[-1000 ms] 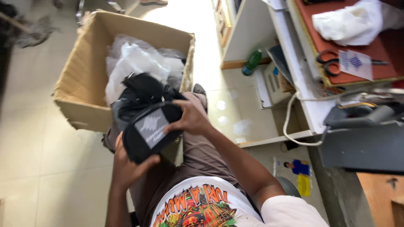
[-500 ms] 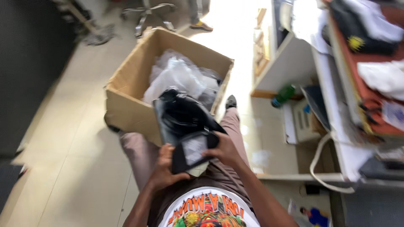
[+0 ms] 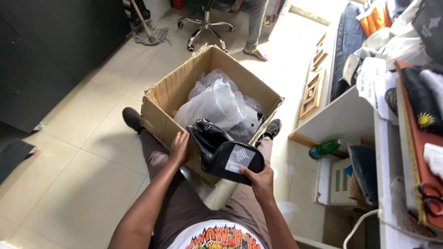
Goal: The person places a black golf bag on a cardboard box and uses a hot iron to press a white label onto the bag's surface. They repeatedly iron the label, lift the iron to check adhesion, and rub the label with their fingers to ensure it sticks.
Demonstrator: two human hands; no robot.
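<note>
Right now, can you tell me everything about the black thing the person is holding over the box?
The black cap looks like soft fabric, with a curved brim and a pale square patch with a white pattern on its front. It seems to sit on a stack of similar black caps, tilted over the near corner of the cardboard box. The right hand grips its lower edge. The left hand rests on the box rim beside it, not clearly touching it. Crumpled clear plastic bags lie behind it, inside the box.
</note>
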